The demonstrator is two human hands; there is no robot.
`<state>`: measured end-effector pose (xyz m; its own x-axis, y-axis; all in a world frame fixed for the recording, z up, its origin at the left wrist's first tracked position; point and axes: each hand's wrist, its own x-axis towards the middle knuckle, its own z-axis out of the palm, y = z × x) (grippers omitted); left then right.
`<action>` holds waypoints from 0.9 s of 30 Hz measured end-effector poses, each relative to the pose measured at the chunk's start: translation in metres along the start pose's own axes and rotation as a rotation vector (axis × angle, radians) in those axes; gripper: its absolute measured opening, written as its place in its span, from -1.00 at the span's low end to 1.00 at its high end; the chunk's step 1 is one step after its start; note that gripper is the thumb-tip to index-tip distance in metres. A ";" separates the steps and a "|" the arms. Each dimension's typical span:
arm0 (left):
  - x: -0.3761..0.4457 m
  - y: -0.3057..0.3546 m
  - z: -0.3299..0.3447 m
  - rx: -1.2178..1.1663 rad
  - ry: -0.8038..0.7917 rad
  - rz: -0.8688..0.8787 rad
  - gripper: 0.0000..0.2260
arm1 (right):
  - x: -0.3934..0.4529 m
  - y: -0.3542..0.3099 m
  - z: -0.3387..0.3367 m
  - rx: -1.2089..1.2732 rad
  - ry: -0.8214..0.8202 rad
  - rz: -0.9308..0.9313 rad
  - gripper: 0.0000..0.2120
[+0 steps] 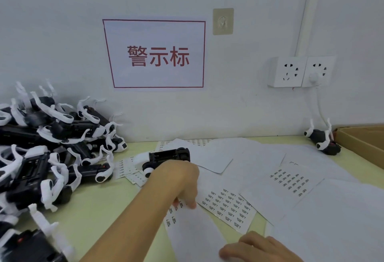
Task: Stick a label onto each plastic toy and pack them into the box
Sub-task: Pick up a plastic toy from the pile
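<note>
Toy lies beyond left hand (fingertips on label sheet).

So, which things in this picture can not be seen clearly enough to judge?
- Head view: print on the label sheets is too small to read.
- The inside of the cardboard box is cut off by the right edge.
- The left hand covers part of the toy behind it; its fingers point down at a sheet, contact unclear.
- The right hand is cut by the bottom edge.
</note>
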<state>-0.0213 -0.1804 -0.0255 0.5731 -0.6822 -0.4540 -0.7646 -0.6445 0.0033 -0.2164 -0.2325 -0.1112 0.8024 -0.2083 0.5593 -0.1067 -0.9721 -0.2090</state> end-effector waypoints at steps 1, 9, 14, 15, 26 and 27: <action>0.000 -0.001 -0.001 0.011 0.011 0.012 -0.69 | -0.001 0.002 0.003 0.087 -0.038 -0.004 -0.84; 0.004 -0.017 -0.010 -0.092 0.146 0.174 -0.68 | 0.015 0.014 -0.015 0.254 -0.247 0.009 -0.79; 0.017 0.002 0.003 -0.388 0.308 0.422 -0.69 | 0.009 0.036 -0.005 0.504 0.107 0.330 -0.64; 0.019 0.008 0.006 -0.433 0.300 0.465 -0.69 | 0.010 0.038 -0.006 0.537 0.150 0.386 -0.63; 0.031 0.052 0.033 -0.750 0.442 0.656 -0.63 | 0.013 0.065 -0.017 0.619 -0.033 0.691 -0.74; 0.032 0.053 0.035 -0.774 0.489 0.630 -0.65 | 0.014 0.065 -0.018 0.659 -0.011 0.726 -0.75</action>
<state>-0.0536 -0.2240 -0.0714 0.3321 -0.9161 0.2247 -0.6673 -0.0598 0.7424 -0.2226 -0.3010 -0.1024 0.6772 -0.7273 0.1113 -0.2294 -0.3524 -0.9073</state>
